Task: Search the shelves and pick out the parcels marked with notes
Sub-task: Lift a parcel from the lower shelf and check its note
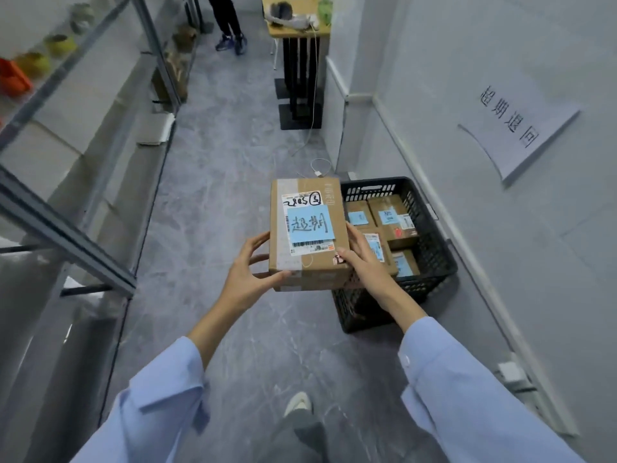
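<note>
I hold a brown cardboard parcel (309, 262) flat in front of me, just left of a black plastic crate (430, 248) on the floor. A blue sticky note (310, 226) with handwriting covers part of its white shipping label. My left hand (248, 272) grips the parcel's left side and near corner. My right hand (362, 259) grips its right edge. Inside the crate lie several smaller brown parcels (389, 217), each with a blue note on top.
Metal shelving (83, 182) runs along the left wall with parcels and coloured bags on it. A white wall with a paper sign (514, 128) is on the right. A wooden table (297, 31) stands ahead, a white cable trails below it, and another person's legs (230, 25) are beyond.
</note>
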